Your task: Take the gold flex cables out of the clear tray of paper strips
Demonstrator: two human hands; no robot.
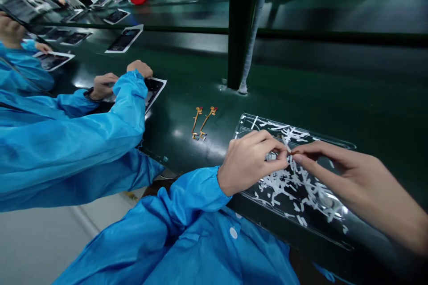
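So the left hand and right hand both pinch, thumb to finger, and they meet on a tiny brown piece just above the tray (the fingers hide most of it, so can't tell its shape). A white strip pokes up beside it. My take: grip lightly at the ends and don't crease it, since it looks thin. Staying over the tray seems smart, as white scraps already litter it. Two flex strips lie side by side on the glossy green bench. Past them stands a dark post. Co-workers in blue work nearby, around black panels.
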